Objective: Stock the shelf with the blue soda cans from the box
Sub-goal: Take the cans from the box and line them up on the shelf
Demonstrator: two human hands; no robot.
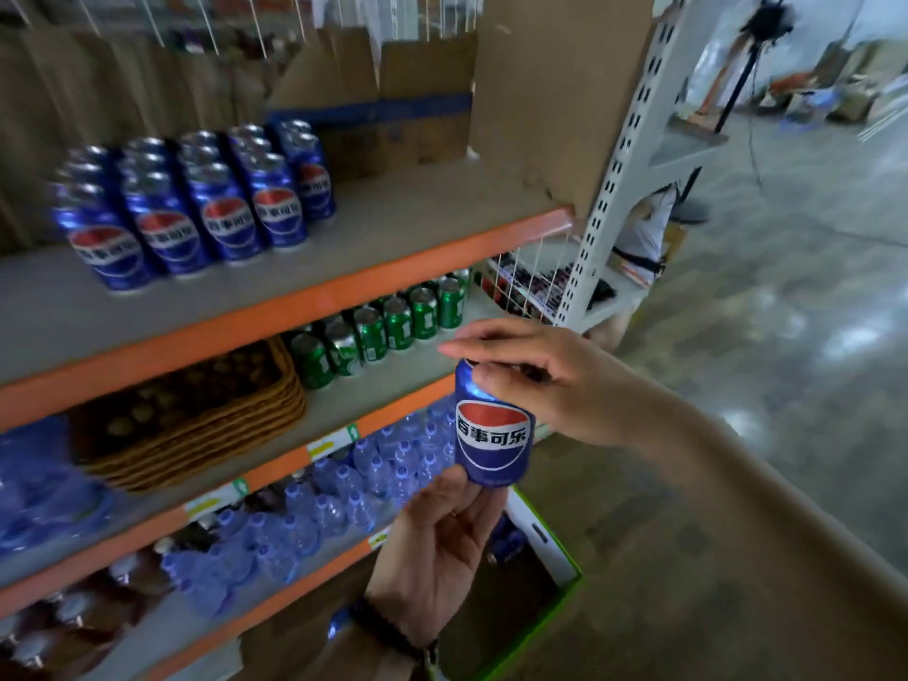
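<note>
A blue soda can (493,435) with a red, white and blue logo hangs upright in front of the shelving. My right hand (545,380) grips its top from above. My left hand (442,543) holds its bottom edge from below with thumb and fingers. Several matching blue cans (196,208) stand in rows on the left of the grey shelf (403,223) with the orange front edge. Below my hands is the open box (550,548) with a white and green rim, and a blue can (506,538) shows inside it.
Green cans (383,326) and a wicker basket (196,415) fill the shelf below. Water bottles (344,498) lie under that. Cardboard (555,90) stands at the top shelf's right end beside the white upright post (619,179). Concrete floor spreads to the right.
</note>
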